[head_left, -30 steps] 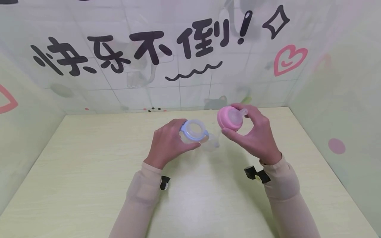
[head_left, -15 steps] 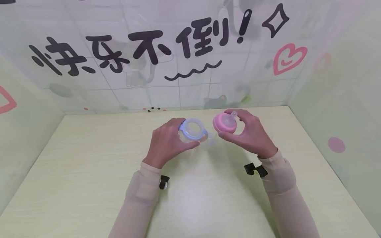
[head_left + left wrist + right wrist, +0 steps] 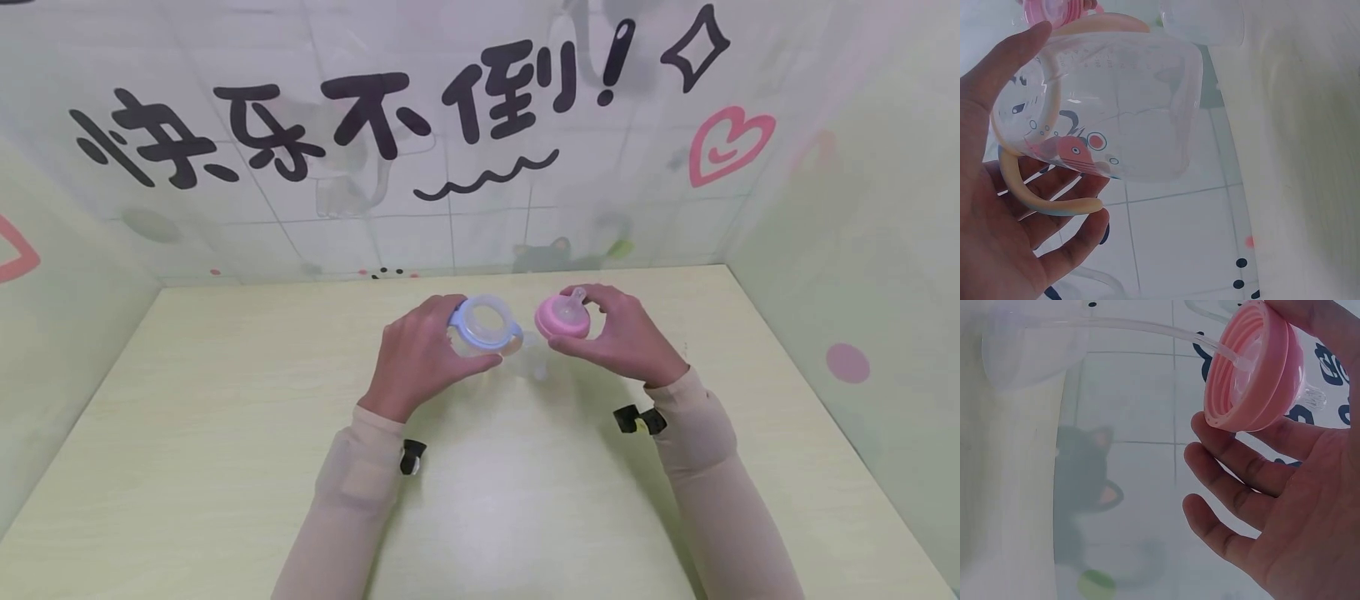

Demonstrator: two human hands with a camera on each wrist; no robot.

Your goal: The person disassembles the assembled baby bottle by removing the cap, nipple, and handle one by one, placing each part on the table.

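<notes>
My left hand grips a clear baby bottle with printed pictures, its blue ring handle around the neck. In the left wrist view one curved handle lies along the fingers. The bottle's open mouth faces up toward the head camera. My right hand pinches a pink screw collar with a clear nipple, thumb at the near side. From the collar's underside a thin clear straw hangs, seen in the right wrist view. Collar and bottle are apart, side by side.
A translucent cap stands on the pale wooden table, partly behind the bottle in the head view. A printed wall closes off the back, with side walls left and right. Black wrist cameras sit on both sleeves.
My right hand has come lower and a little to the left, turning the pink collar so its nipple points more upward. The left hand with the bottle has stayed nearly still.
</notes>
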